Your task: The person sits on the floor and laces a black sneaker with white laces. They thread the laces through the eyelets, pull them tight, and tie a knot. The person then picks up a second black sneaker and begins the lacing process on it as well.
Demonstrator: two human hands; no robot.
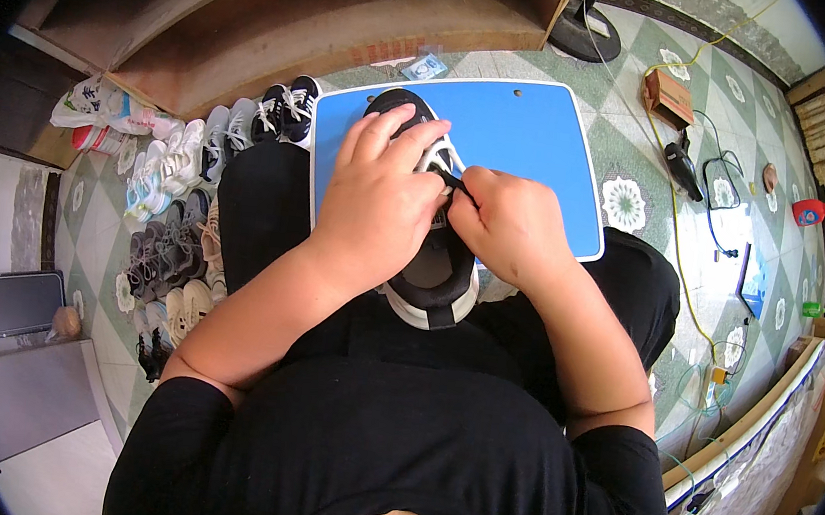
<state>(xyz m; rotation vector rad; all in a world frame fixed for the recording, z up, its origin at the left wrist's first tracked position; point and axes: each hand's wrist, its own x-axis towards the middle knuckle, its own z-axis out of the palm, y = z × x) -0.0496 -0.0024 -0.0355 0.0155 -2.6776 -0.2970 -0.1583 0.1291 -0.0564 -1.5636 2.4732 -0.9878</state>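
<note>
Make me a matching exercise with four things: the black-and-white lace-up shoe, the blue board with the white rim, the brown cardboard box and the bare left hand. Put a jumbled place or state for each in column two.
Column one
1. Black-and-white lace-up shoe
2. Blue board with a white rim
3. Brown cardboard box
4. Bare left hand

Column two
A. On the tiled floor, to the right
B. Fingers laid over the shoe's front part
C. Being handled by both hands
D. Partly hidden by the shoe and hands

Right pairs: 1-C, 2-D, 3-A, 4-B
</note>
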